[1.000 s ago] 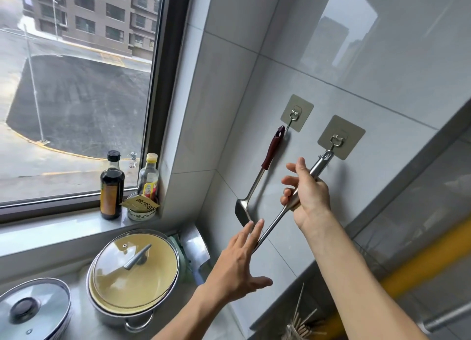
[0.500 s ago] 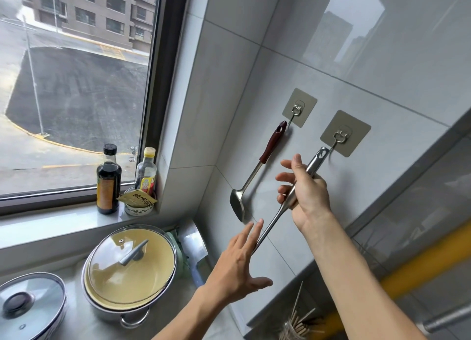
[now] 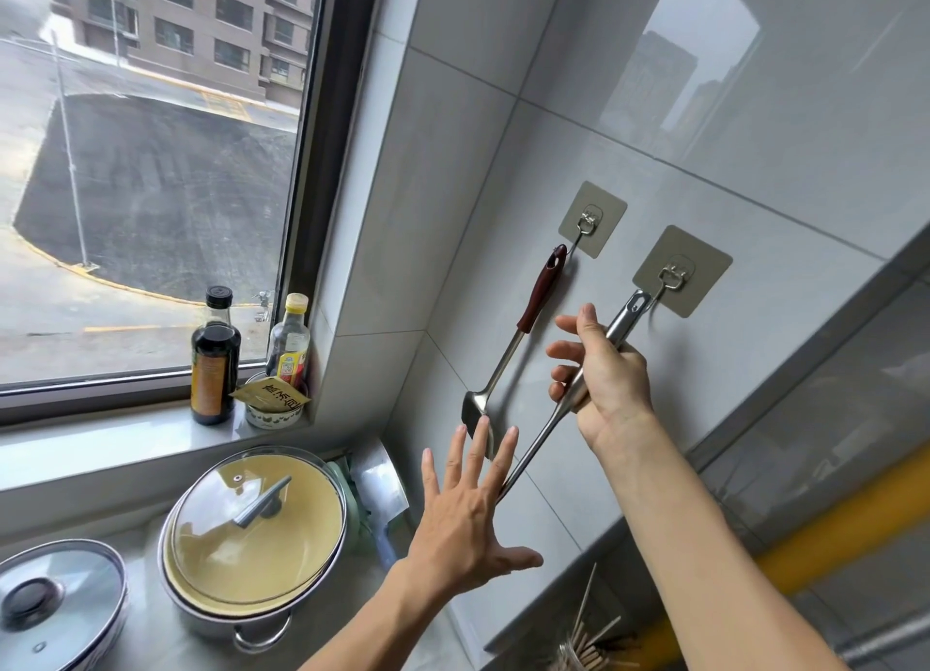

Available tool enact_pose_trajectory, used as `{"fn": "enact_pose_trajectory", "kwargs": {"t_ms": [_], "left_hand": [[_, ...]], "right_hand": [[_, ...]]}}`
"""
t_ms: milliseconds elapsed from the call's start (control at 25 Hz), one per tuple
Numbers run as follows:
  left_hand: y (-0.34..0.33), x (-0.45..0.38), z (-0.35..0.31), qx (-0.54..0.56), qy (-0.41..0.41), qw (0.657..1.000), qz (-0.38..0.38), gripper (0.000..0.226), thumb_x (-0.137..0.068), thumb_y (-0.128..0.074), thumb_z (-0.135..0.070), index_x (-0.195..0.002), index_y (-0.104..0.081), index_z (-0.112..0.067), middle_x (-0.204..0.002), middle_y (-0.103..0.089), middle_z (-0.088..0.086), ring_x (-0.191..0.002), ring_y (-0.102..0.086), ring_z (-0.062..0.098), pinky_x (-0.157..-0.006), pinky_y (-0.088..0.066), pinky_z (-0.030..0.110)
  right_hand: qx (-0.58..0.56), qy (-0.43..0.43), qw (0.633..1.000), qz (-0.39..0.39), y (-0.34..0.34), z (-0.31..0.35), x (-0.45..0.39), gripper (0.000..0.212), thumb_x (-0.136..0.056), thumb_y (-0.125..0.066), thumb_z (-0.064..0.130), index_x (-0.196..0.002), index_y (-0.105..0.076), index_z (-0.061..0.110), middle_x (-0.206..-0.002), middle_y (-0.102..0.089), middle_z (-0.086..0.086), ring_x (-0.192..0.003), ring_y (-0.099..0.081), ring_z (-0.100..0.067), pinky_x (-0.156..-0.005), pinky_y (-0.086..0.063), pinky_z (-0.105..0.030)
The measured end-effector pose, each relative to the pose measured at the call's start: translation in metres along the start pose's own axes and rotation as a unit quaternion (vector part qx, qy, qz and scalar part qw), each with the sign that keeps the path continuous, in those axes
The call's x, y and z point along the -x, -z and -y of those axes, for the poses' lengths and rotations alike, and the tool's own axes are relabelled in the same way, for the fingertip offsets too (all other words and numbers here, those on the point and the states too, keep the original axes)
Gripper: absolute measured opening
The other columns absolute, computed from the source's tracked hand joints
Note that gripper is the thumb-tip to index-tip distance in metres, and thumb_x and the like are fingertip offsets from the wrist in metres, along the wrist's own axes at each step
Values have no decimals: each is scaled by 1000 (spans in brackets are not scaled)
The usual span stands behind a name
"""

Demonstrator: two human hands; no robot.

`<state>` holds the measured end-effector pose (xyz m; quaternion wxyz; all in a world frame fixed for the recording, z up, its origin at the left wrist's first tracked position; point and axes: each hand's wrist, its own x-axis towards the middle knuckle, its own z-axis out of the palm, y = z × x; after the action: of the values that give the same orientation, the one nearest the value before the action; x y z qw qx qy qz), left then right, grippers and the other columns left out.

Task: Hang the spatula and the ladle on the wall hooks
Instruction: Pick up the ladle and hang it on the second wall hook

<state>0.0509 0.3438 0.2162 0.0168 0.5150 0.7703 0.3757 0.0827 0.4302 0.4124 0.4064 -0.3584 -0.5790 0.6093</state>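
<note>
The spatula (image 3: 541, 293), with a red-brown handle and steel blade, hangs from the left wall hook (image 3: 586, 222). My right hand (image 3: 609, 378) grips the steel handle of the ladle (image 3: 626, 318). The slotted top end of the ladle meets the lower tip of the right wall hook (image 3: 674, 275); I cannot tell whether it is threaded on. The ladle's shaft slants down to the left. My left hand (image 3: 463, 519) is spread open in front of the shaft's lower end, hiding the bowl and holding nothing.
A yellow pot with a glass lid (image 3: 256, 529) and a second lidded pot (image 3: 55, 600) stand on the counter. On the windowsill are a dark sauce bottle (image 3: 214, 363), a yellow-capped bottle (image 3: 289, 343) and a small bowl (image 3: 272, 413). Chopsticks (image 3: 584, 645) stick up at the bottom.
The ladle's top end stays at the right hook and my right hand keeps its grip. My left hand has lifted slightly, fingers more spread. The spatula hangs unchanged.
</note>
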Motion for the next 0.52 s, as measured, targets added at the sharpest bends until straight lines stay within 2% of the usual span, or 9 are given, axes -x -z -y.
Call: {"fn": "enact_pose_trajectory", "kwargs": {"t_ms": [520], "left_hand": [[-16,0,4,13,15,999,44,132,-64,-76,-68,-144,28,-49,-161,21,-8,-148,20,23,-116,11,61]], "right_hand": [[-6,-36,999,-16,6,-15,-15,32,-92,-58,43,-79,-70,16,-54,-61,0,-38,-46,-11,-38,-36,-19]]}}
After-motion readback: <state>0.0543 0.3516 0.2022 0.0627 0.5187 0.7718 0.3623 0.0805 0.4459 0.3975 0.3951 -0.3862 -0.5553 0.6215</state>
